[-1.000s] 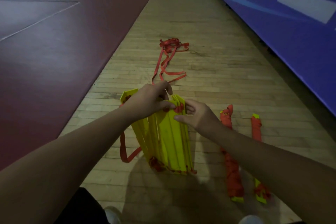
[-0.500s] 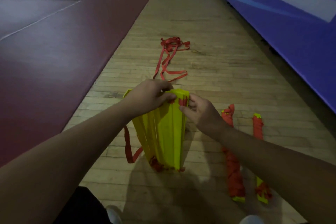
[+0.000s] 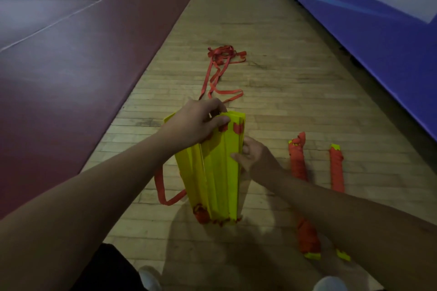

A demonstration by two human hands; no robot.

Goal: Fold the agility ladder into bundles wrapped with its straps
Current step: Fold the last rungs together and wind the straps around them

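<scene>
A stack of yellow ladder rungs [image 3: 216, 172] stands on end on the wooden floor, gathered side by side. My left hand [image 3: 196, 123] grips the top of the stack from the left, fingers curled over its upper edge. My right hand [image 3: 255, 158] holds the stack's right side lower down, thumb on the front rung. Red straps [image 3: 221, 73] trail from the stack's top away across the floor into a loose tangle. Another red strap loop [image 3: 163, 186] hangs out at the lower left.
Two finished bundles wrapped in red strap lie to the right, the nearer bundle [image 3: 299, 163] partly under my right forearm, the other bundle [image 3: 337, 170] beyond it. A blue padded wall [image 3: 354, 26] runs along the right. Dark red flooring [image 3: 71, 54] borders the left. My shoes [image 3: 329, 284] show below.
The rungs have been squeezed into a tighter stack. My right hand slid from the top of the stack down its right side. My left hand stayed at the top.
</scene>
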